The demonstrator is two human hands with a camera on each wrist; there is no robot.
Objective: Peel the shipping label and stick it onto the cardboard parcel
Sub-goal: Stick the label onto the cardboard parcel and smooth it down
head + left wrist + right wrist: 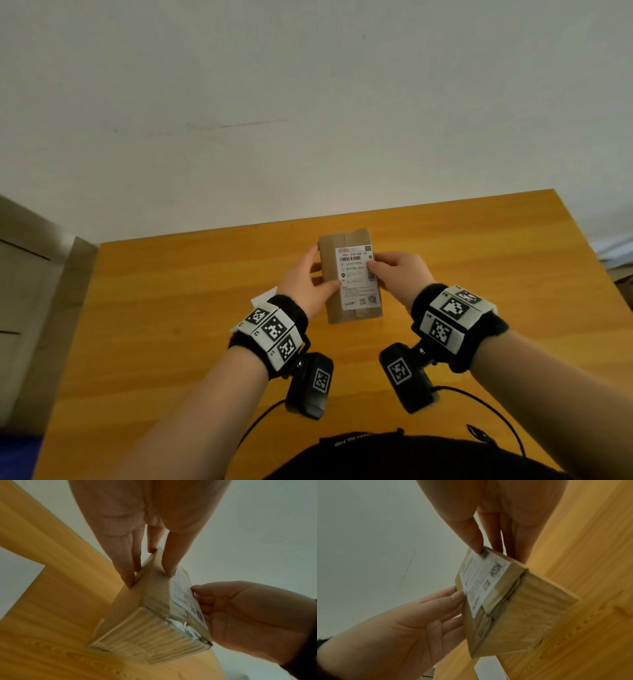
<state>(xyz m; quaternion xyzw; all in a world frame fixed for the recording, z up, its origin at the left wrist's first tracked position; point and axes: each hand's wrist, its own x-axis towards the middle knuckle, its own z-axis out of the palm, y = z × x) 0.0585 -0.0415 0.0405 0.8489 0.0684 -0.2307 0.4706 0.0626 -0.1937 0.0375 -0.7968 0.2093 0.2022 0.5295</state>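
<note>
- The tabletop (479, 274) carries nothing of the task directly; the parcel (330, 274) is held just above it, its long axis running 12 to 6 in the head view.
- The label (356, 279) already lies on the parcel's top face, long axis parallel to the parcel's, shifted toward the 3 o'clock edge.
- The left hand (305, 284) grasps the parcel from 9 o'clock: thumb tip on top at the label's left margin, fingers down the side.
- The right hand (399, 274) comes from 3 o'clock; its thumb presses the label's right edge, fingers curled round the parcel's side. So each grip is closed on the parcel.
- A white sheet (265, 296) lies at 8 o'clock behind the left wrist, probably the peeled backing.
- Judgement: sticking looks nearly done; smoothing should run along the long axis, and the right thumb, already on the label, is the nearer. Whether the edges are fully down cannot be told.
</note>
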